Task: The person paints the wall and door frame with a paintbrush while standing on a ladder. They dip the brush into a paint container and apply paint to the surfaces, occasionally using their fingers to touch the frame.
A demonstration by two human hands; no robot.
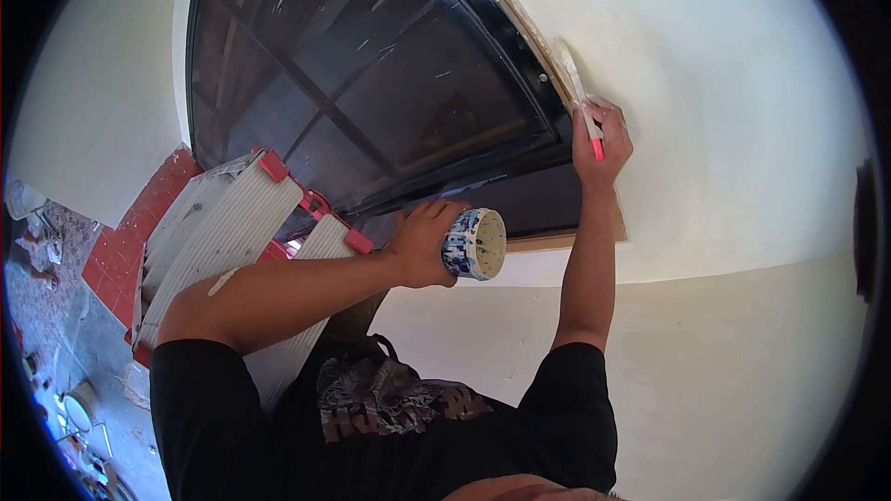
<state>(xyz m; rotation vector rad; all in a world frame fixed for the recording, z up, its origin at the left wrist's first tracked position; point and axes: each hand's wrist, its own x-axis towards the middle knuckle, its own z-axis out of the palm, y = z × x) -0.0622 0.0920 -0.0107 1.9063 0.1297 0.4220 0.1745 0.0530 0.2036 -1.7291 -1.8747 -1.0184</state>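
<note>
My left hand is wrapped round a small tub with a blue and white patterned side. The tub is tilted, and its open mouth shows a pale inside. My right hand grips a putty knife by its handle, which has a red end. The pale-coated blade lies along the wooden edge strip of the dark window frame, where it meets the cream wall. A smear of pale material marks my left forearm.
A ladder with ribbed steps and red fittings stands at the left, beside red tiles. Dark glass panes fill the upper middle. A bucket and other items lie on the floor at the lower left.
</note>
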